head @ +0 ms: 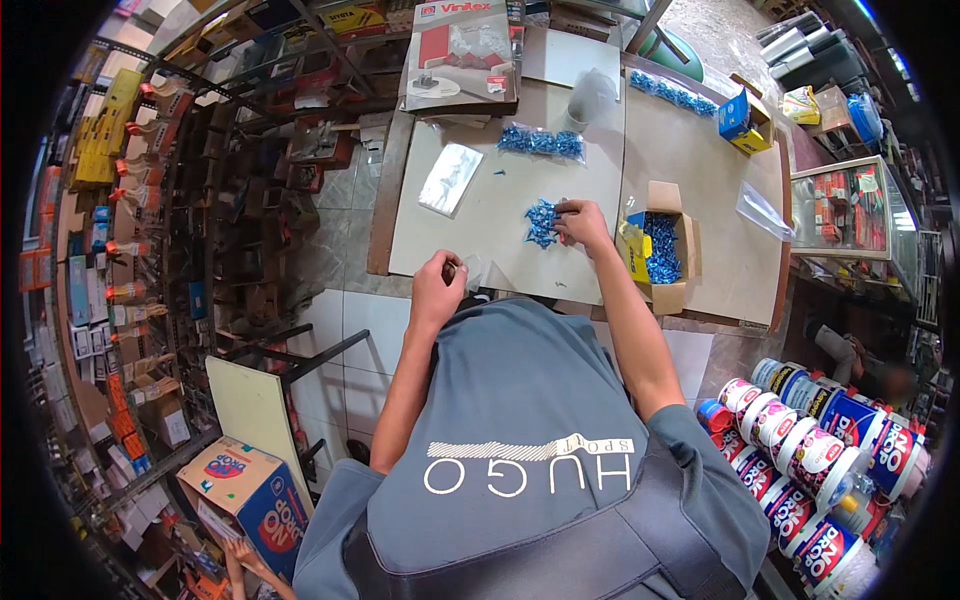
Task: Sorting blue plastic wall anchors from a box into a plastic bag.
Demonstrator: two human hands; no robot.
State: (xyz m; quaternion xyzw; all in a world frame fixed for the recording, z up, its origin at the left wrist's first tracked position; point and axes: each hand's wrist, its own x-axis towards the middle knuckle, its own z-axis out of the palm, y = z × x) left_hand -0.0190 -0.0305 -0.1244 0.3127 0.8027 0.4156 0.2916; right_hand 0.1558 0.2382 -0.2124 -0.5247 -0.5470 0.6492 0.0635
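Note:
My right hand (583, 225) is over the right side of a loose pile of small blue fasteners (540, 223), which look like screws. Its fingertips touch the pile, and whether they pinch any pieces is hidden. Near the table's front edge, my left hand (438, 289) grips a clear plastic bag (480, 273) between thumb and fingers. One single fastener (499, 172) lies beyond the pile. Right of my right forearm stands an open cardboard box (663, 247) full of the same blue pieces. A stack of flat clear bags (451, 180) lies at left.
Filled clear packs (541, 142) lie behind the pile, with more packs (673, 93) at the far right. Catalogues (460, 56), a blue-yellow box (744, 124) and an empty plastic sleeve (763, 211) rest on the table (450, 244). Paint buckets (795, 457) are stacked at right; another person's hands (244, 555) show lower left.

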